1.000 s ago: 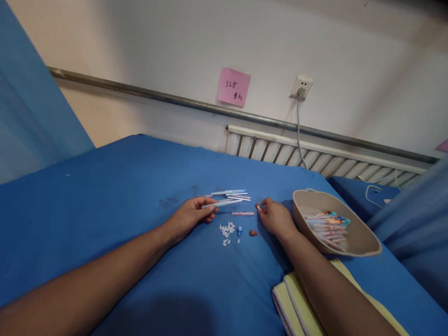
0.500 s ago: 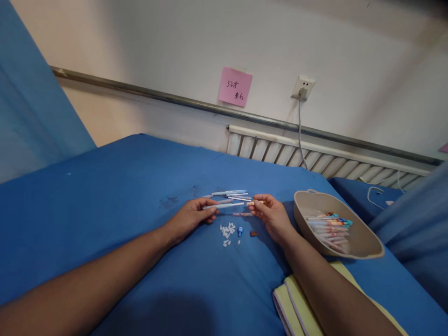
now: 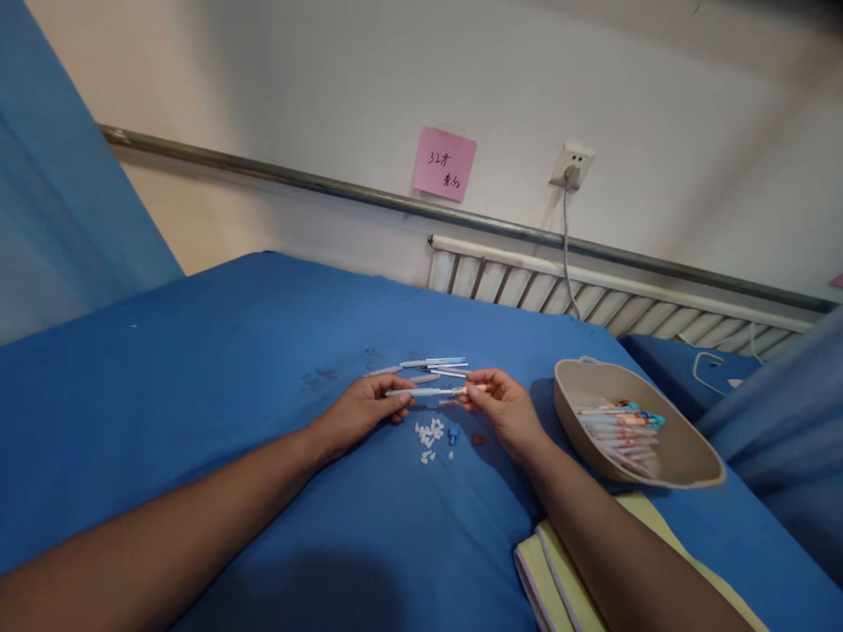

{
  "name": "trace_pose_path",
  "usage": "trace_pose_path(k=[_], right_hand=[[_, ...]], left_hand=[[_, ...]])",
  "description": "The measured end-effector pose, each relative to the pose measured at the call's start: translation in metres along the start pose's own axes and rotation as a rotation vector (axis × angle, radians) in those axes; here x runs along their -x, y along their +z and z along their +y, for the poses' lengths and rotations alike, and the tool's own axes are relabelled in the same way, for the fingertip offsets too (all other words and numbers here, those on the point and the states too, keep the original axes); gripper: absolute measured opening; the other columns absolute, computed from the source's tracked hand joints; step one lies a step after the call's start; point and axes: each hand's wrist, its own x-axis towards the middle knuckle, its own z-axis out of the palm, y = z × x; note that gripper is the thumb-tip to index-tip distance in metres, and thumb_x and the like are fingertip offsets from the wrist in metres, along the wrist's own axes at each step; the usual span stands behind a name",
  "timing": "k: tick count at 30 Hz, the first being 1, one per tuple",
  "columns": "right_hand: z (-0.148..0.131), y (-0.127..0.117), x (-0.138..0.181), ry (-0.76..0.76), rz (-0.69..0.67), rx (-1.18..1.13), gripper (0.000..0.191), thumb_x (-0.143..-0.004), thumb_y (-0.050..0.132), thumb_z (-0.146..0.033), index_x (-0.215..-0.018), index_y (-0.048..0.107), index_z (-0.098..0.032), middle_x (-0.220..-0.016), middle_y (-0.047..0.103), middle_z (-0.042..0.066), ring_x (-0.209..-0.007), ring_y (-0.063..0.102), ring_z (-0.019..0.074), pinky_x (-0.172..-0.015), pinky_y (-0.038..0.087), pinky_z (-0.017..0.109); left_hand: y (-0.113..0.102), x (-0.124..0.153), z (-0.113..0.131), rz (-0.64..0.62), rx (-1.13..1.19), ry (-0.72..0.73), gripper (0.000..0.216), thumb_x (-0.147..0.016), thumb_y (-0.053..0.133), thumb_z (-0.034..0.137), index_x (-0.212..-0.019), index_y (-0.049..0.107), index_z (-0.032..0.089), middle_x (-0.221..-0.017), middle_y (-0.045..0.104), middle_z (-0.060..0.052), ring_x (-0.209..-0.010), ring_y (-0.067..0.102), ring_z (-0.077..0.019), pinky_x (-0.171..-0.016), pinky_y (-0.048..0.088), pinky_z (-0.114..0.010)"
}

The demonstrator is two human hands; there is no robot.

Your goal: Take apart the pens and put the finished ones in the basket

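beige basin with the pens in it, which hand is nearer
Right. The right hand is just to the left of the basin, not touching it; the left hand is farther left, beyond the right hand.

Pale blue pen (image 3: pixel 425 392), nearly level, white end at orange piece (image 3: pixel 460 391)

1. An indoor room partly closed off by cloth; whether home, ward or workroom cannot be told.
2. A blue curtain (image 3: pixel 66 175) hangs at left, and a second blue drape (image 3: pixel 790 430) at right.
3. Across the far pale wall (image 3: pixel 316 96) run a metal rail (image 3: pixel 316 183) and, below it, a white ribbed radiator (image 3: pixel 500 255).
4. A handwritten pink note (image 3: pixel 444 158) and a socket (image 3: pixel 572 164) with a plugged-in cord (image 3: pixel 565 237) sit above the rail.
5. The near bench (image 3: pixel 198 369) is covered in blue fabric.
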Motion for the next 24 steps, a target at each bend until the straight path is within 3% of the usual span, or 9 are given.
trace_pose_path(k=[14,24], right_hand=[[-0.004,0.007,0.009,-0.046,-0.023,0.122,0.031,-0.065,0.074,-0.041,-0.080,0.058,-0.019,-0.069,0.069,0.002,-0.062,0.064,0.0154,-0.054,0.051,0.025],[-0.004,0.008,0.012,0.029,-0.012,0.196,0.034,-0.066,0.070,-0.047,-0.079,0.058,-0.018,-0.065,0.066,0.002,-0.057,0.060,0.0150,-0.032,0.039,0.017]], left_hand=[[0.009,0.015,0.012,-0.094,0.012,-0.051,0.034,-0.072,0.068,0.041,-0.090,0.063,0.013,-0.073,0.068,-0.004,-0.054,0.056,-0.0101,-0.052,0.044,-0.023],[0.010,0.016,0.010,-0.105,0.044,-0.017,0.031,-0.073,0.069,0.038,-0.088,0.061,0.012,-0.070,0.068,-0.004,-0.054,0.057,-0.0097,-0.053,0.046,-0.023]])
